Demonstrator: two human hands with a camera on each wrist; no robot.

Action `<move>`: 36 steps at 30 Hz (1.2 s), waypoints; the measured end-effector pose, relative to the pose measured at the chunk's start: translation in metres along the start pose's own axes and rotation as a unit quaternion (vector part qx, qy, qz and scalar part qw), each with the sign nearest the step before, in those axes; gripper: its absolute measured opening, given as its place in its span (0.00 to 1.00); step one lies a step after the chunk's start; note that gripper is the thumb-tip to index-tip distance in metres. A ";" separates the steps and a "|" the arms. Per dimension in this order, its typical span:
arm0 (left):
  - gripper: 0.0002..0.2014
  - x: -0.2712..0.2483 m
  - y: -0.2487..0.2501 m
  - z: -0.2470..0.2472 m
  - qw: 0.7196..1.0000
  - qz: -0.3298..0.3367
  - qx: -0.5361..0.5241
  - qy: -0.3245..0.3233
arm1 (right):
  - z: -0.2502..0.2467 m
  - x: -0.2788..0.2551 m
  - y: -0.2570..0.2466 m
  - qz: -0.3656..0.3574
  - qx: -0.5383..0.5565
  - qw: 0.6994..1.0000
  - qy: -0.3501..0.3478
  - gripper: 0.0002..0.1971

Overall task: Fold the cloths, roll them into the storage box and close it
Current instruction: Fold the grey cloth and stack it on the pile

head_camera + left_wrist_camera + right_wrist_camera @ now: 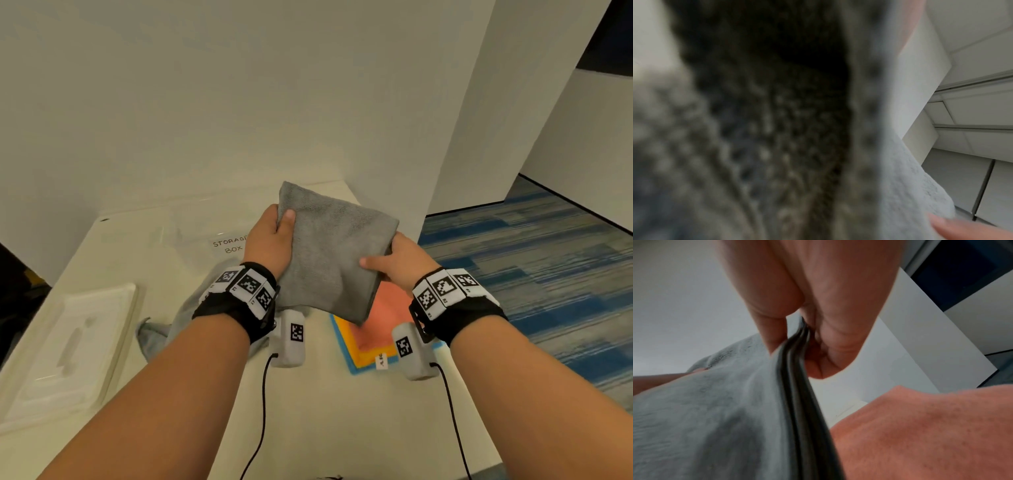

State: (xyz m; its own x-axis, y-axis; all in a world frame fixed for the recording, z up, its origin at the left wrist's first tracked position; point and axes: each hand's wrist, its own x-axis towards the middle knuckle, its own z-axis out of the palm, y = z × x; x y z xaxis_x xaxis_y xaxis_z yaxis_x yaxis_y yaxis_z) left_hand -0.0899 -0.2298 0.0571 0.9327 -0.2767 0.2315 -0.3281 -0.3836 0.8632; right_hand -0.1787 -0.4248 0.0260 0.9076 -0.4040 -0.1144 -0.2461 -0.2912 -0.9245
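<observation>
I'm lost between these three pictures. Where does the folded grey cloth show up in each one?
Head view: the grey cloth is at centre, held up between the left hand and the right hand.
Left wrist view: it fills most of the picture, blurred and very close.
Right wrist view: lower left, its edge pinched by the right hand.
Shared landmark: the orange cloth below it, lower right in the right wrist view.

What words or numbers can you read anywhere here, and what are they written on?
"STORAGE BOX": handwritten on a white label on the clear storage box; the left hand covers the end of the top word.
Small white tag on the stacked coloured cloths: print too small to read.
Square black-and-white code markers on the wristbands and wrist cameras: patterns; the tiny marks beside them are too small to read.
</observation>
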 end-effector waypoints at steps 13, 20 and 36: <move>0.16 -0.017 -0.001 0.063 0.906 -0.308 -0.123 -0.262 | -0.058 0.011 0.021 0.055 -0.197 0.976 0.070 0.19; 0.24 -0.020 -0.020 0.076 0.899 -0.348 -0.138 -0.227 | -0.054 0.021 0.033 0.138 -0.252 0.957 -0.050 0.25; 0.17 -0.009 -0.023 0.082 0.898 -0.356 0.064 -0.251 | -0.058 0.036 0.048 0.191 -0.325 0.921 0.098 0.19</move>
State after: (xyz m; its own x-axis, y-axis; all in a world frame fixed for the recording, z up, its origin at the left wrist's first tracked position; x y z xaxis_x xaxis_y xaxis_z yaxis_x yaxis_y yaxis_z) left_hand -0.1034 -0.2904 -0.0013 0.7386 -0.2717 -0.6170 0.2796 -0.7093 0.6471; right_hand -0.1776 -0.5033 -0.0010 0.6492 -0.7146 -0.2603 -0.7445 -0.5273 -0.4095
